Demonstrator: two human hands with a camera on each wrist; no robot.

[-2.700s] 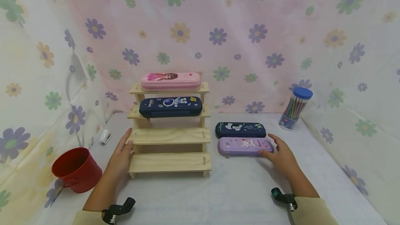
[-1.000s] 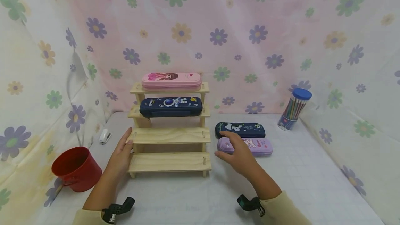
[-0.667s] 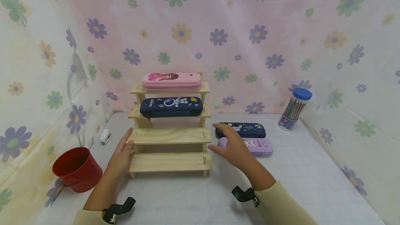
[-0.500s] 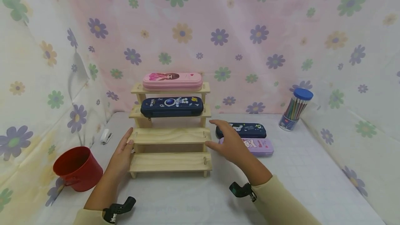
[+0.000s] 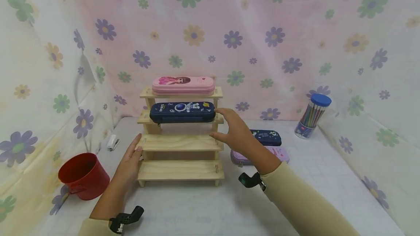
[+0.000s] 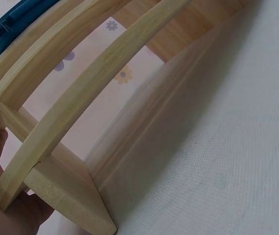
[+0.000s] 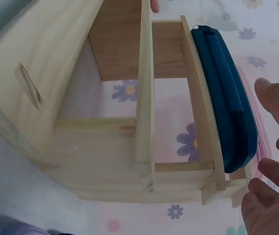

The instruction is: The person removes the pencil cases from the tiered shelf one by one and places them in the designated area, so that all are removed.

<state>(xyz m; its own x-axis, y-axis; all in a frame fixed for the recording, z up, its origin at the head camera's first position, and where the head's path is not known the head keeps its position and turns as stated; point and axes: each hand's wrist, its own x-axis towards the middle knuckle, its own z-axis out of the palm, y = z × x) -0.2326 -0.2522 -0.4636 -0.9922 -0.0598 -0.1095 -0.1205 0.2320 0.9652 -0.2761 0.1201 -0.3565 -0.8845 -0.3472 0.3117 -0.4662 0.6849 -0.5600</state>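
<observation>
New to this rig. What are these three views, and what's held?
No robot, just a person working bare-handed. One view looks forward and down from the head; two come from the wrists. The left hand holds the side of a pale wooden four-step stand, bearing a long pink case and a navy astronaut-print case. The right hand is open at the navy one's end; contact is unclear. The white surface also bears a round red bucket, clear pencil tub, second navy case and lilac case.
</observation>
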